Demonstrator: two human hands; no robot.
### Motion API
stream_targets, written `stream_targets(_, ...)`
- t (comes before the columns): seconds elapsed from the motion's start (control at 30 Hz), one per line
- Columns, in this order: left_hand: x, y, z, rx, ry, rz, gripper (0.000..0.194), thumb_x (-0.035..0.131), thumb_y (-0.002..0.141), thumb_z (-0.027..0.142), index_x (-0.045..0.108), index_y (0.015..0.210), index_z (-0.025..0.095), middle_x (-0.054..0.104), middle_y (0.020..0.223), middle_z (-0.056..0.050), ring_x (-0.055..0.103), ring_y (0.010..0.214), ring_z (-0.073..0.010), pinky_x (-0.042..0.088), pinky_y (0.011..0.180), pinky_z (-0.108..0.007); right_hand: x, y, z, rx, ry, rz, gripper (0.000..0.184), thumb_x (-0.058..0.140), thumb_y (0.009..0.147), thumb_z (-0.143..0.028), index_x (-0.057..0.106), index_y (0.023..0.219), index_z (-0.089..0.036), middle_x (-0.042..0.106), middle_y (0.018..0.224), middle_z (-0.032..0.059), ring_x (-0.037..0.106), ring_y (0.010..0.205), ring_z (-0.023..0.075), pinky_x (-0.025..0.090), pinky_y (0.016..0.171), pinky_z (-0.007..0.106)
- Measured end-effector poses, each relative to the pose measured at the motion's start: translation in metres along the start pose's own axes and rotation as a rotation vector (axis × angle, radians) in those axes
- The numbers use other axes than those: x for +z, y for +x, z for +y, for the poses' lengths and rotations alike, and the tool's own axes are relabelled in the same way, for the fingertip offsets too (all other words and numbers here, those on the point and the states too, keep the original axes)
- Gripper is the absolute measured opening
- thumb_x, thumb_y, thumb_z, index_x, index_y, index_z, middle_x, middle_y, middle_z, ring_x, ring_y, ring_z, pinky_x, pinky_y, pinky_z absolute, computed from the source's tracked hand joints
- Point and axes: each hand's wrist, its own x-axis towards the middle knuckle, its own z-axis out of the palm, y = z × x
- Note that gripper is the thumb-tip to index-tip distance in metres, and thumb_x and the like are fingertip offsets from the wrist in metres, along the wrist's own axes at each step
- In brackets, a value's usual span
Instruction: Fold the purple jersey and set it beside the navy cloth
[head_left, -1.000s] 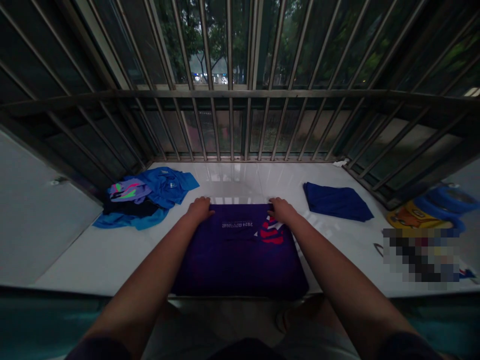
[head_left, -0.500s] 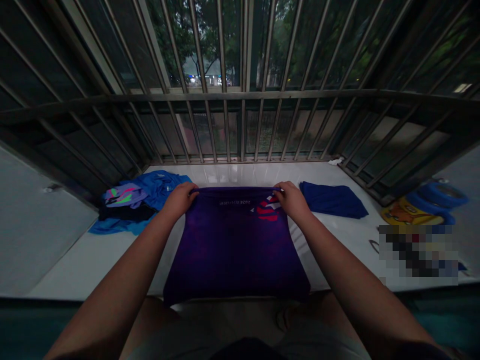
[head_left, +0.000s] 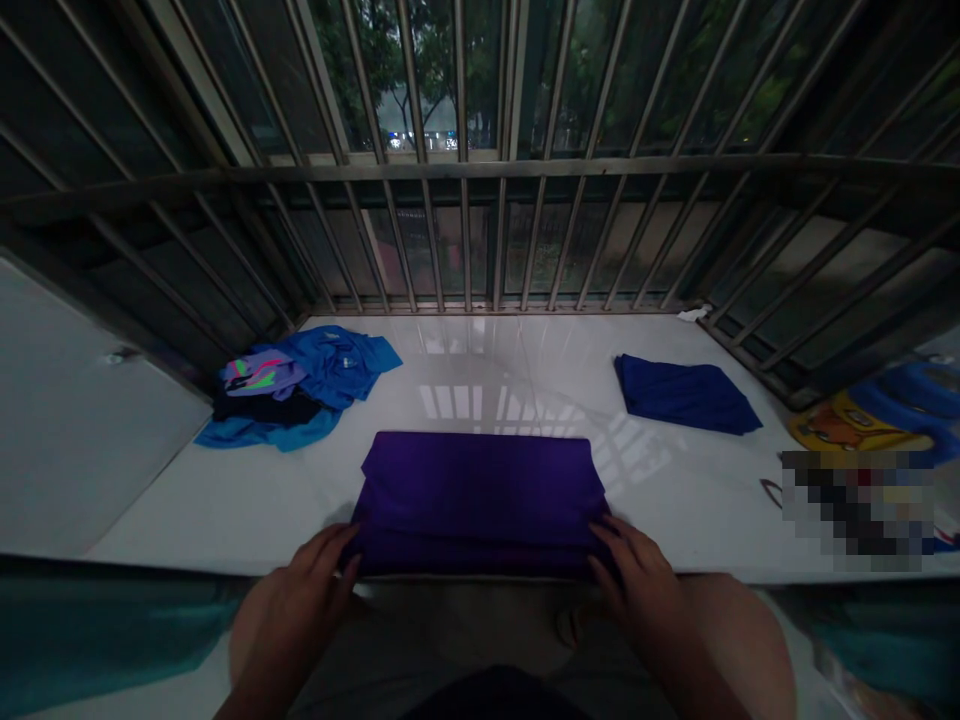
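Note:
A purple shirt (head_left: 480, 485) lies doubled over in front of me, along the near edge of the white ledge. Its printed face no longer shows. My left hand (head_left: 322, 570) is at the shirt's near left corner, fingertips resting on the cloth and thumb apart from them. At the near right corner, my right hand (head_left: 634, 570) touches the fabric in the same way, with its fingers spread. Neither hand is closed round the cloth. The underside of the shirt is hidden.
A crumpled blue garment (head_left: 337, 370) lies in a pile with purple and black cloth at left. To the right is a folded navy garment (head_left: 682, 395). Beyond it stands a yellow and blue container (head_left: 847, 420). Metal bars (head_left: 480, 170) close off the back.
Both hands have come down toward me from the shirt's far edge, which is now folded over to the near side. The fingers have let go of the cloth. The view has shifted slightly.

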Motion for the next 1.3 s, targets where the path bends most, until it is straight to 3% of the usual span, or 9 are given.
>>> stream_targets(0.13, -0.001, -0.027, -0.009, -0.270, -0.020, 0.090, 0.037, 0.058, 0.096, 0.061, 0.072, 0.111, 0.031, 0.082, 0.100, -0.007, 0.078, 0.095, -0.0344, 0.065, 0.089, -0.048, -0.008, -0.008, 0.002, 0.187, -0.081, 0.027, 0.042, 0.057, 0.105, -0.053, 0.068, 0.134, -0.025, 0.074, 0.122, 0.0169, 0.072, 0.106, 0.0368, 0.061, 0.091, 0.054)
stream_targets(0.23, 0.000, -0.030, -0.003, -0.213, -0.033, 0.095, 0.039, 0.057, 0.097, 0.062, 0.069, 0.116, 0.029, 0.082, 0.107, -0.009, 0.078, 0.098, -0.0352, 0.062, 0.095, -0.050, -0.011, -0.002, -0.001, 0.174, -0.095, 0.004, 0.042, 0.059, 0.104, -0.052, 0.067, 0.136, -0.025, 0.073, 0.122, 0.0166, 0.072, 0.103, 0.0361, 0.061, 0.086, 0.051)
stream_targets(0.4, 0.002, 0.004, 0.025, -0.178, -0.024, 0.056, 0.046, 0.053, 0.100, 0.061, 0.070, 0.125, 0.025, 0.081, 0.121, -0.012, 0.075, 0.115, -0.0367, 0.058, 0.105, -0.051, -0.012, 0.024, -0.009, 0.051, -0.078, -0.122, 0.036, 0.058, 0.105, -0.037, 0.073, 0.138, -0.032, 0.073, 0.122, 0.0128, 0.074, 0.103, 0.0304, 0.061, 0.082, 0.043)
stream_targets(0.57, 0.013, 0.047, 0.047, -0.221, -0.052, -0.017, 0.049, 0.054, 0.099, 0.056, 0.069, 0.130, 0.021, 0.082, 0.102, -0.009, 0.076, 0.102, -0.0354, 0.059, 0.093, -0.046, -0.018, 0.046, -0.017, 0.050, -0.143, -0.184, 0.033, 0.054, 0.106, -0.028, 0.083, 0.121, -0.033, 0.076, 0.113, 0.0100, 0.075, 0.104, 0.0279, 0.057, 0.083, 0.039)
stream_targets(0.73, 0.009, 0.060, 0.056, -0.186, -0.203, -0.061, 0.036, 0.052, 0.096, 0.046, 0.070, 0.120, 0.025, 0.078, 0.089, -0.003, 0.076, 0.087, -0.0290, 0.058, 0.083, -0.041, -0.025, 0.056, -0.014, 0.018, -0.138, -0.130, 0.035, 0.052, 0.109, -0.028, 0.083, 0.124, -0.033, 0.078, 0.119, 0.0101, 0.075, 0.106, 0.0266, 0.054, 0.090, 0.040)
stream_targets(0.93, -0.007, 0.033, 0.063, -0.153, -0.279, -0.060, 0.026, 0.059, 0.091, 0.047, 0.077, 0.103, 0.032, 0.082, 0.094, -0.003, 0.079, 0.092, -0.0290, 0.062, 0.086, -0.041, -0.024, 0.045, -0.001, 0.035, -0.165, -0.095, 0.033, 0.054, 0.105, -0.029, 0.083, 0.121, -0.032, 0.077, 0.123, 0.0108, 0.076, 0.103, 0.0278, 0.056, 0.091, 0.043)
stream_targets(1.03, -0.014, 0.007, 0.050, -0.159, -0.194, -0.023, 0.025, 0.062, 0.091, 0.050, 0.079, 0.104, 0.036, 0.085, 0.099, -0.003, 0.080, 0.092, -0.0299, 0.063, 0.085, -0.040, -0.029, 0.024, 0.000, 0.112, -0.095, -0.038, 0.032, 0.053, 0.105, -0.036, 0.080, 0.119, -0.027, 0.078, 0.120, 0.0135, 0.076, 0.102, 0.0295, 0.058, 0.087, 0.042)
stream_targets(1.2, -0.003, -0.040, 0.009, -0.489, -0.185, -0.019, 0.040, 0.064, 0.088, 0.066, 0.077, 0.091, 0.028, 0.083, 0.081, -0.006, 0.079, 0.074, -0.0299, 0.060, 0.069, -0.036, -0.042, -0.021, -0.005, 0.467, 0.120, -0.066, 0.036, 0.052, 0.103, -0.053, 0.073, 0.093, -0.025, 0.078, 0.083, 0.0110, 0.076, 0.076, 0.0288, 0.059, 0.074, 0.038)
stream_targets(1.3, 0.015, -0.054, 0.003, -0.712, -0.327, -0.047, 0.051, 0.066, 0.082, 0.072, 0.076, 0.095, 0.024, 0.084, 0.087, -0.009, 0.082, 0.085, -0.0356, 0.065, 0.076, -0.043, -0.030, -0.035, -0.008, 0.534, 0.223, -0.114, 0.036, 0.061, 0.093, -0.060, 0.072, 0.091, -0.025, 0.081, 0.087, 0.0125, 0.079, 0.083, 0.0321, 0.061, 0.080, 0.040)
